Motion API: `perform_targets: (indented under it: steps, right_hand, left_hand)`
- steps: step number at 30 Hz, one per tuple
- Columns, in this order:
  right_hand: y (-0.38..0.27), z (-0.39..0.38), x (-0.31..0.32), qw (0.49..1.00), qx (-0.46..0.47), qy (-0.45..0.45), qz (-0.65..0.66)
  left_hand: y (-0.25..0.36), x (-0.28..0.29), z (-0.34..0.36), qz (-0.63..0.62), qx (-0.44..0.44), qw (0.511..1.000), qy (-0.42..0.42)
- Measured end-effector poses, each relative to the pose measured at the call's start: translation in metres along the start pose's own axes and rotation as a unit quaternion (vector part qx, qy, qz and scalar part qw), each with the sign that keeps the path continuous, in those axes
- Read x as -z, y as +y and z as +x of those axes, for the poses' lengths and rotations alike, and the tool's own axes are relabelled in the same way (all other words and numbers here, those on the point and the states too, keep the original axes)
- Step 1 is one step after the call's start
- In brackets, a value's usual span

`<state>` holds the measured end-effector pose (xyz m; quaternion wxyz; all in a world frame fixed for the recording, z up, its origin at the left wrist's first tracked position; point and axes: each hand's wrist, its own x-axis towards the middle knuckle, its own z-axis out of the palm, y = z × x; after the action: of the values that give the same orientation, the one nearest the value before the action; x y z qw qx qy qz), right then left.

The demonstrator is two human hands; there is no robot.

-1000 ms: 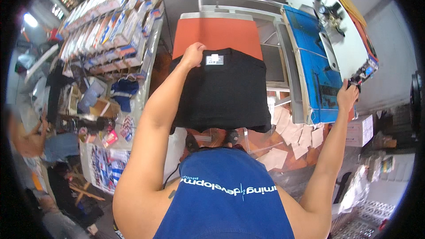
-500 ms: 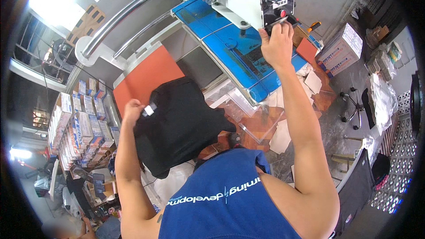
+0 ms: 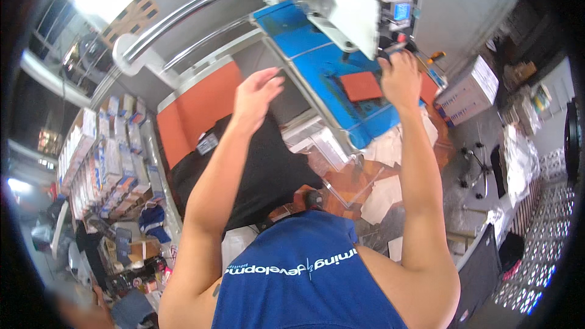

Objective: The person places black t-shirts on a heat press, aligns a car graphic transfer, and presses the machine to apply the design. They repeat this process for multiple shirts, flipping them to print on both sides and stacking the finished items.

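My left hand (image 3: pixel 259 97) is raised beside the orange platen pad (image 3: pixel 195 103) and the metal edge right of it, fingers loosely apart, clear of the black shirt (image 3: pixel 274 176) draped below. The shirt's neck label (image 3: pixel 207 143) shows just left of my forearm. My right hand (image 3: pixel 401 82) has its fingers curled over the handle (image 3: pixel 396 47) of the white heat press head (image 3: pixel 359 18), below its small blue display (image 3: pixel 402 11). A small orange pad (image 3: pixel 361 87) lies on the blue platen (image 3: pixel 286 30) left of that hand.
Shelves of white boxes (image 3: pixel 109 158) stand left; chrome bars (image 3: pixel 207 0) run behind the press. Paper sheets (image 3: pixel 381 201) lie on the floor. At right are a carton (image 3: pixel 466 94) and a wheeled chair base (image 3: pixel 475 170). Part of another person (image 3: pixel 91 311) shows at lower left.
My left hand has left the shirt's collar and moved up and right. My right hand stays at the press, which has swung left; the small orange pad now shows on the blue platen.
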<state>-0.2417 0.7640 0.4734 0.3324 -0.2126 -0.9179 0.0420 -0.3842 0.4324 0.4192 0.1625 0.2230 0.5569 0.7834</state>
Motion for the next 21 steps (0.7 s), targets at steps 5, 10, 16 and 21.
perform_targets:
  steps: [5,10,16,21]
  right_hand:
    - [-0.086,-0.047,-0.025,0.974,0.047,0.200,0.094]
    - [-0.245,-0.115,-0.159,0.918,0.057,-0.277,0.278]
    - [-0.233,-0.086,-0.163,0.888,0.067,-0.439,0.118]
    - [-0.209,-0.055,-0.068,0.813,0.111,-0.518,0.241]
  left_hand:
    - [0.054,0.257,-0.149,0.595,-0.019,0.742,0.307]
    - [-0.001,0.377,-0.265,0.388,0.190,0.871,0.234]
    - [0.061,0.370,-0.322,0.344,0.182,0.890,0.238]
    - [0.134,0.317,-0.354,0.414,0.073,0.873,0.247]
